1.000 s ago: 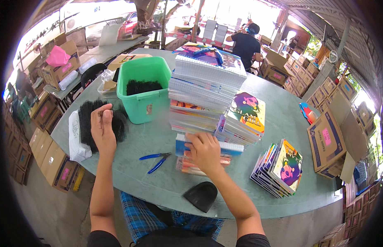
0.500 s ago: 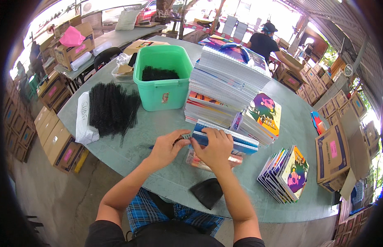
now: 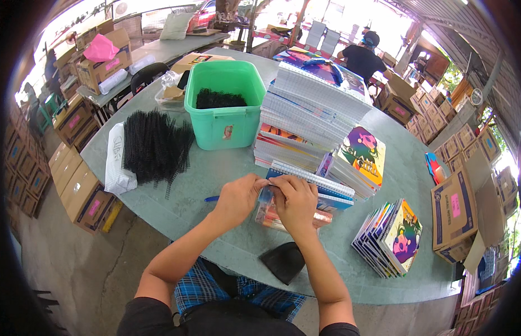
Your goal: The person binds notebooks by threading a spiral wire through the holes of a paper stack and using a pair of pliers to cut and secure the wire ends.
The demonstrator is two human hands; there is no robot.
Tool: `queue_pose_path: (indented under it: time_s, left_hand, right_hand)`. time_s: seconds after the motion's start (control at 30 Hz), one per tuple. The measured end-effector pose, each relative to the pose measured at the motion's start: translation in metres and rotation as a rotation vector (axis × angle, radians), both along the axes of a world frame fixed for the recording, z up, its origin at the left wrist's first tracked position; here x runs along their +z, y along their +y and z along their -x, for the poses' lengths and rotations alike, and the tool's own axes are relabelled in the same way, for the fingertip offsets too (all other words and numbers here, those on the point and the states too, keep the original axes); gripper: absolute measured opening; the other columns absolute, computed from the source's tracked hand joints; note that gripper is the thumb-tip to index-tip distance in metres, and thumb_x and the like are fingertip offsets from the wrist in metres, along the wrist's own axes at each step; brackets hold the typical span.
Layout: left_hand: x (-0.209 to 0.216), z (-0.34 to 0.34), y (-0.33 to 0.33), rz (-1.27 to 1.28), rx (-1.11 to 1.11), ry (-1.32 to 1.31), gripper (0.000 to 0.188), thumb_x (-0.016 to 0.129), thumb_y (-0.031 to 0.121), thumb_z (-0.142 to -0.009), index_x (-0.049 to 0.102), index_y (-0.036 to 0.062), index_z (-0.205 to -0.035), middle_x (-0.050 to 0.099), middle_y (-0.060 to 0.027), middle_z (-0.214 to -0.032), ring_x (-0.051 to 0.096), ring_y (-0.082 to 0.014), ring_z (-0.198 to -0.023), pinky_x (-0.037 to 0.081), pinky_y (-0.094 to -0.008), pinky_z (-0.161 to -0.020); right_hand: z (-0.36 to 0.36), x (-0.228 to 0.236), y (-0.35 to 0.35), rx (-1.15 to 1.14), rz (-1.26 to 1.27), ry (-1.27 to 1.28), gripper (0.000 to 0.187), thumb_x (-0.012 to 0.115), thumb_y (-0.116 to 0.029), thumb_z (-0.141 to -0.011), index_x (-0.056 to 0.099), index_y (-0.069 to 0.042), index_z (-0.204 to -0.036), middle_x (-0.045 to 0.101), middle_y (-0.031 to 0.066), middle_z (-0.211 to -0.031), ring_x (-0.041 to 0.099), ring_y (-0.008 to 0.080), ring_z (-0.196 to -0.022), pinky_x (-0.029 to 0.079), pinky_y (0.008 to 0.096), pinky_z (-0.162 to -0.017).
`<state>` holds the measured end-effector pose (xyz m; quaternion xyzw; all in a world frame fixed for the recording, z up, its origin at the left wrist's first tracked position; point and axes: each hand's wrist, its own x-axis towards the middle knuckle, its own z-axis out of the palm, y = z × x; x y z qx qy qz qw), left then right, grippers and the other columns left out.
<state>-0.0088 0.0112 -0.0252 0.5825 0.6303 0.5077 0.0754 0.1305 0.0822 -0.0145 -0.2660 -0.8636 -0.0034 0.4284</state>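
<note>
Both my hands meet at the left end of a short row of blue notebooks [image 3: 334, 200] standing on edge on the table. My left hand [image 3: 238, 197] is closed in a pinch at the end of a notebook's bound edge; whatever small thing it pinches is hidden. My right hand [image 3: 294, 200] has its fingers curled over the front blue notebook, thumb close to the left fingertips. Beneath the right hand lies a bundle of notebooks with an orange-pink edge [image 3: 271, 217]. Black plastic binding coils [image 3: 155, 147] lie in a heap to the left.
A green tub [image 3: 224, 127] holds more black coils. Tall notebook stacks [image 3: 311, 106] rise behind my hands. A fanned notebook pile [image 3: 386, 239] and an open carton [image 3: 453, 210] stand at the right. A black pouch-like thing [image 3: 283, 263] and blue pen [image 3: 212, 199] lie nearby.
My left hand has moved right and up, its fingertips now meeting the right hand's. The small dark toothed piece seen in its fingers is now hidden. The blue pen shows more.
</note>
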Motion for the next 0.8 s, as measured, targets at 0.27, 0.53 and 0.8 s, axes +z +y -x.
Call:
queue_pose_path:
  time_s: [0.27,0.53,0.8]
  left_hand:
    - [0.007,0.0,-0.01,-0.168,0.002,0.061,0.013,0.062,0.01,-0.082,0.062,0.0001,-0.091,0.061,-0.0157,-0.078,0.06,-0.0272,-0.066,0.047,-0.0331,-0.059]
    - [0.008,0.009,0.001,-0.032,-0.04,-0.167,0.013,0.06,0.008,-0.082,0.061,-0.0014,-0.091,0.059,-0.0132,-0.073,0.06,-0.0258,-0.065,0.047,-0.0324,-0.059]
    - [-0.003,0.017,0.008,-0.375,0.016,0.141,0.02,0.06,0.016,-0.086,0.061,-0.0007,-0.098,0.06,-0.009,-0.071,0.057,-0.0128,-0.059,0.046,-0.0287,-0.055]
  right_hand:
    - [0.004,0.007,0.002,-0.024,0.097,-0.013,0.016,0.069,-0.015,-0.072,0.067,-0.014,-0.088,0.063,0.0014,-0.075,0.059,0.0189,-0.074,0.037,0.0329,-0.064]
    - [0.004,0.007,0.001,0.013,0.093,0.002,0.016,0.069,-0.014,-0.071,0.068,-0.015,-0.087,0.063,0.0013,-0.075,0.059,0.0194,-0.072,0.036,0.0324,-0.064]
    - [0.006,0.007,0.003,0.068,0.057,-0.021,0.019,0.067,-0.011,-0.07,0.064,-0.014,-0.088,0.062,0.0003,-0.076,0.058,0.0197,-0.071,0.036,0.0335,-0.063]
